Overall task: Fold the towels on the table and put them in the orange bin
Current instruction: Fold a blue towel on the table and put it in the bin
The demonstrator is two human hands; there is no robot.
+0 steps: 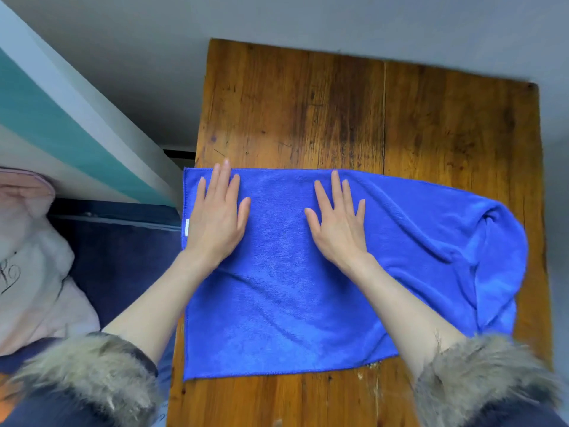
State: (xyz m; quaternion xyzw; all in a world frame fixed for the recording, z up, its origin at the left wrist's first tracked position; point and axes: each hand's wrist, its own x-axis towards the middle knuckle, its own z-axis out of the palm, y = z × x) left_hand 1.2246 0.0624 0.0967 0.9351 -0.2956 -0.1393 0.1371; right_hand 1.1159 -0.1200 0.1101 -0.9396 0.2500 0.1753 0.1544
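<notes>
Head view: blue towel (pixel 292 303) lies spread on the wooden table (pixel 308 112), its long axis running left to right across the tabletop. The towel's left end is flat and square, with its left edge lined up over the table's left edge and a small white tag (pixel 187 227) showing there. Its right end is bunched and rumpled, rounding off just short of the table's right edge. The left hand (pixel 217 217) rests palm down on the towel near the left edge, fingers straight and slightly spread, pointing away from the person and holding nothing. The right hand (pixel 340 223) lies flat in the same manner near the towel's middle, fingers extended and fanned, gripping nothing. Both wrists emerge from fur-trimmed cuffs (pixel 92 374). Left of the table sit a pale pink garment (pixel 34 272) and dark blue fabric (pixel 123 257).
</notes>
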